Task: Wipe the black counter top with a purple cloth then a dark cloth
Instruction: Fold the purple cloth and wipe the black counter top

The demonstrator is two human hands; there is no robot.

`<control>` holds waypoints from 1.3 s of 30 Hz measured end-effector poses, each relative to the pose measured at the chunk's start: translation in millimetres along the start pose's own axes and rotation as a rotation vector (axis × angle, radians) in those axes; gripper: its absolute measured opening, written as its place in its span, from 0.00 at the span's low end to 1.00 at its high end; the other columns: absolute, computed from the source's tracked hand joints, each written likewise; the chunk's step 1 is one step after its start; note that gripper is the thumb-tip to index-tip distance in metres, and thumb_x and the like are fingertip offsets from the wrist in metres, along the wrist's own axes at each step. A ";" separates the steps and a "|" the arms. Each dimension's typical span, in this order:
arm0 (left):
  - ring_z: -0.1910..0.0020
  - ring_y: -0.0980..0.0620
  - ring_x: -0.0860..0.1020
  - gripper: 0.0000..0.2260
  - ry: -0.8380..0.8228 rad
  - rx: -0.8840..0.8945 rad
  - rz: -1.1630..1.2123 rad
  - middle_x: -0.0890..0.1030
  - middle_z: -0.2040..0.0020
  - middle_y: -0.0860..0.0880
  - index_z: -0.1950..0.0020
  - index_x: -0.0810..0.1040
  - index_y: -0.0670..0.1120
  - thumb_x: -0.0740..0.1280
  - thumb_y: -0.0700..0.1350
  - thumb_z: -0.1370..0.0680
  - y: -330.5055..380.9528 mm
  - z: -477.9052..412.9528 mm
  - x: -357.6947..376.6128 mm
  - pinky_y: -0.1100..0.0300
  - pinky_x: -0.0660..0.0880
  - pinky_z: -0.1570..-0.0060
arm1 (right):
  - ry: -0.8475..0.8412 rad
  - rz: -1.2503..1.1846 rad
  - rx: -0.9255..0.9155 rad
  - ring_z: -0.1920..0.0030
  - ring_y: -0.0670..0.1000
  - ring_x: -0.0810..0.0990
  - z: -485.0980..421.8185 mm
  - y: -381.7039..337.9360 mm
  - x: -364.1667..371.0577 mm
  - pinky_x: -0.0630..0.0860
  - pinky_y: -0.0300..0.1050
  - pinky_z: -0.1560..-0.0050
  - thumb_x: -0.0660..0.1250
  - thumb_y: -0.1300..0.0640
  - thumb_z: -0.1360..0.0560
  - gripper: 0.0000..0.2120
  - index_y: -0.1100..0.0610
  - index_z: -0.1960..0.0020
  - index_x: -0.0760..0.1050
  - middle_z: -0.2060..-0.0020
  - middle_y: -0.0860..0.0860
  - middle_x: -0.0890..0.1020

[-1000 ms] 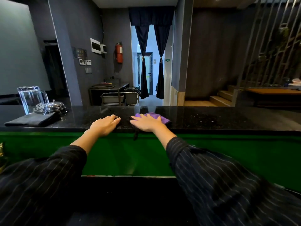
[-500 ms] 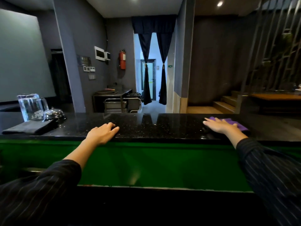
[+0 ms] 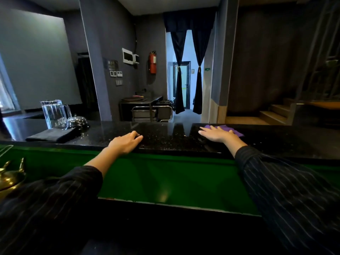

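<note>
The black speckled counter top (image 3: 165,138) runs across the view above a green front panel. My right hand (image 3: 219,134) lies flat, fingers together, pressing the purple cloth (image 3: 230,129) onto the counter right of centre; most of the cloth is hidden under the palm. My left hand (image 3: 127,142) rests palm down on the counter's near edge at the centre, holding nothing, fingers loosely spread. A folded dark cloth (image 3: 51,136) lies on the counter at the left, away from both hands.
A clear glass pitcher (image 3: 54,114) and a small metal dome bell (image 3: 77,122) stand behind the dark cloth at the left. Brass items (image 3: 11,176) sit below the counter at the far left. Beyond the counter are a trolley (image 3: 152,113) and stairs (image 3: 276,113).
My right hand slid the purple cloth from the centre far out to the right, then partway back to the left. My left hand stayed on the counter edge.
</note>
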State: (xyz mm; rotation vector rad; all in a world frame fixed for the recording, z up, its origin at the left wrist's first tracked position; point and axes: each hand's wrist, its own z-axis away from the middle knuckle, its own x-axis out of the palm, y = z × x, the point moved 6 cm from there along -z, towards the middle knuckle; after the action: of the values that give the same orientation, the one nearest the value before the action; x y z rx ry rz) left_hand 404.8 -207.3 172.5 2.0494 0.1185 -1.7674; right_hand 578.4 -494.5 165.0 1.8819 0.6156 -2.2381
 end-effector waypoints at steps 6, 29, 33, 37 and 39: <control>0.31 0.42 0.68 0.34 0.070 -0.028 -0.049 0.70 0.30 0.41 0.34 0.68 0.41 0.47 0.67 0.23 26.8 -13.9 7.4 0.39 0.54 0.30 | 0.011 -0.037 0.107 0.21 0.55 0.43 20.1 97.5 -15.3 0.35 0.66 0.27 0.42 0.22 0.30 0.36 0.33 0.24 0.48 0.21 0.43 0.47; 0.36 0.37 0.69 0.40 0.094 0.111 -0.248 0.66 0.35 0.38 0.24 0.58 0.51 0.36 0.68 0.31 27.8 -16.7 14.6 0.46 0.66 0.38 | -0.058 0.051 -0.098 0.21 0.56 0.43 -58.9 -0.4 0.4 0.39 0.70 0.27 0.38 0.18 0.34 0.45 0.37 0.23 0.45 0.21 0.46 0.44; 0.36 0.38 0.69 0.42 0.070 0.073 -0.219 0.66 0.33 0.39 0.25 0.60 0.51 0.37 0.71 0.32 27.7 -14.3 15.6 0.45 0.66 0.37 | -0.065 0.062 0.040 0.21 0.56 0.43 -99.3 75.6 -8.8 0.41 0.65 0.25 0.37 0.15 0.44 0.53 0.36 0.23 0.46 0.21 0.47 0.45; 0.36 0.40 0.71 0.34 0.143 0.021 -0.132 0.70 0.35 0.40 0.35 0.67 0.42 0.50 0.69 0.25 31.3 -15.2 12.6 0.46 0.67 0.38 | -0.009 0.003 0.309 0.23 0.64 0.46 -100.3 81.7 -24.1 0.41 0.71 0.28 0.46 0.24 0.28 0.38 0.39 0.23 0.51 0.21 0.53 0.50; 0.36 0.41 0.71 0.33 0.147 0.030 -0.146 0.70 0.36 0.41 0.37 0.67 0.42 0.51 0.68 0.25 33.2 -14.3 13.5 0.46 0.67 0.38 | 0.019 0.004 0.371 0.24 0.66 0.51 -111.2 50.9 -23.0 0.43 0.72 0.30 0.51 0.26 0.28 0.39 0.44 0.23 0.57 0.22 0.56 0.57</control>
State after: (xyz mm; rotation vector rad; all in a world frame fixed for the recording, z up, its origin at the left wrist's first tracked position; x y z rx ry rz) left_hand 431.6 -234.8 169.7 2.2415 0.2943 -1.7093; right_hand 702.8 -499.0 162.5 2.0602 0.2043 -2.4706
